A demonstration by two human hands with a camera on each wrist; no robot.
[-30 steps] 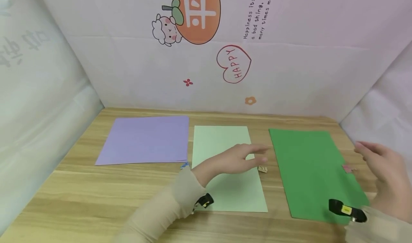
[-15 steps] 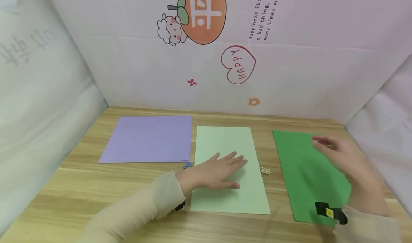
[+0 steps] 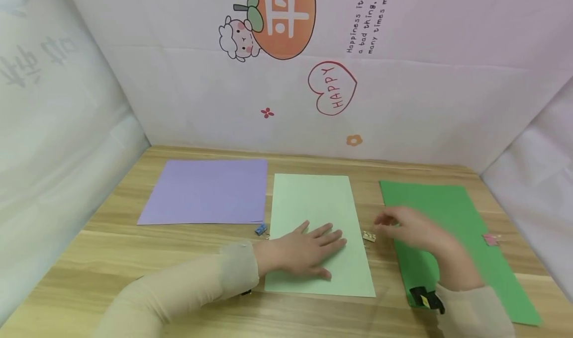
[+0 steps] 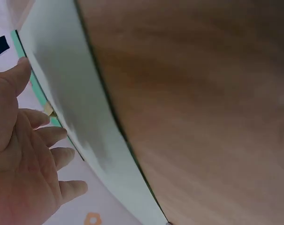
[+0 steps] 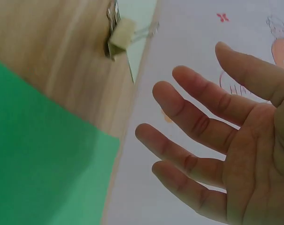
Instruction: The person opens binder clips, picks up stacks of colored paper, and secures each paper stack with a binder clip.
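Observation:
My left hand (image 3: 309, 252) lies spread on a pale green sheet of paper (image 3: 313, 199) in the middle of the table. At that sheet's right edge sits a yellow binder clip (image 3: 369, 237), seen closer as a binder clip (image 5: 122, 37) with wire handles in the right wrist view. I cannot tell whether it bites the paper. Just right of this clip hovers my right hand (image 3: 416, 231), fingers loosely bent and apart, touching nothing. A blue binder clip (image 3: 261, 229) is near the sheet's left edge.
Purple paper (image 3: 206, 191) lies on the left of the wooden table (image 3: 147, 258). Dark green paper (image 3: 447, 204) lies at the right, partly under my right arm, with a pink binder clip (image 3: 490, 239) at its right edge. A printed white cloth (image 3: 201, 104) stands behind.
My left hand has come down from above the pale green sheet and now rests spread on it. My right hand has moved left across the dark green paper to beside the yellow binder clip.

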